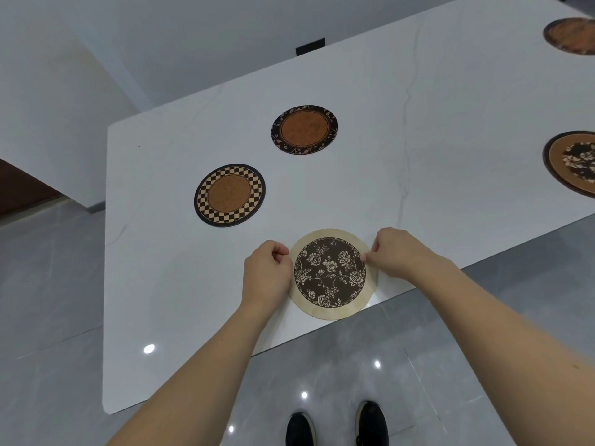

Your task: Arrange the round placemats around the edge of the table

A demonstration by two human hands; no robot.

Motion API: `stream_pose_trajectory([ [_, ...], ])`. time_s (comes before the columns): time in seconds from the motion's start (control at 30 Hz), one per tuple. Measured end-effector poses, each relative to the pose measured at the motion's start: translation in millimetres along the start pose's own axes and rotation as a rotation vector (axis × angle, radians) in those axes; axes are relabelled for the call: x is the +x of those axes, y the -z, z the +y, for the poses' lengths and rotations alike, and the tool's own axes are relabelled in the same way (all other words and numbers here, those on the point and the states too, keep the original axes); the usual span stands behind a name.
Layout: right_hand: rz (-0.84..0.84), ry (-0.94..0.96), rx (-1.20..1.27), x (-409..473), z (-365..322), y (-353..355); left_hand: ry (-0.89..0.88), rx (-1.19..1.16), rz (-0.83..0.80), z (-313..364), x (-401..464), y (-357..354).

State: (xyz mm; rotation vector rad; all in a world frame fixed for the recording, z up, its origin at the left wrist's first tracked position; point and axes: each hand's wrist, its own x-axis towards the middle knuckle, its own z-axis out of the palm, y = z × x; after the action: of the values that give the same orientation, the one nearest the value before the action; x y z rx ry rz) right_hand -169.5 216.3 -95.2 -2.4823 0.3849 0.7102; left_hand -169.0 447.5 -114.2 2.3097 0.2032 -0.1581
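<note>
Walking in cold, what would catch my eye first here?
Two bare hands, the left hand and right hand, pinch opposite sides of a cream-rimmed floral placemat at the near edge of the white table. Beyond it lie a checkered placemat and a leaf-bordered placemat.

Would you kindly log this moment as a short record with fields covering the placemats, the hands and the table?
surface: white table
held mat: rose-pattern placemat, flat at the near table edge
left hand: pinching the mat's left rim
right hand: pinching the mat's right rim
other mats: checkered placemat and leaf-border placemat further in; two more cut off at the right edge of the view
floor: grey tiles, black shoes below
</note>
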Motion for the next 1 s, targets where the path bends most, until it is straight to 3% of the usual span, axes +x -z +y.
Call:
stream_pose_trajectory([
  [0.43, 0.017, -0.015, -0.047, 2, -3, -3, 0.005, 0.015, 0.040, 2, -2, -3],
  [0.57, 0.169, -0.035, -0.247, -15, -26, 3, -0.017, 0.097, -0.004, 12, -7, 10],
  [0.67, 0.263, 0.087, -0.299, -35, -56, 12, -0.039, 0.216, -0.079, 21, -10, 39],
  [0.73, 0.221, 0.205, -0.307, -52, -80, 22, -0.055, 0.309, -0.086, 28, -15, 68],
  [0.87, 0.125, 0.379, -0.322, -98, -130, 44, -0.029, 0.300, 0.001, 51, -35, 135],
  [1.0, 0.161, 0.517, -0.306, -152, -176, 63, -0.050, 0.334, 0.141, 70, -65, 207],
])
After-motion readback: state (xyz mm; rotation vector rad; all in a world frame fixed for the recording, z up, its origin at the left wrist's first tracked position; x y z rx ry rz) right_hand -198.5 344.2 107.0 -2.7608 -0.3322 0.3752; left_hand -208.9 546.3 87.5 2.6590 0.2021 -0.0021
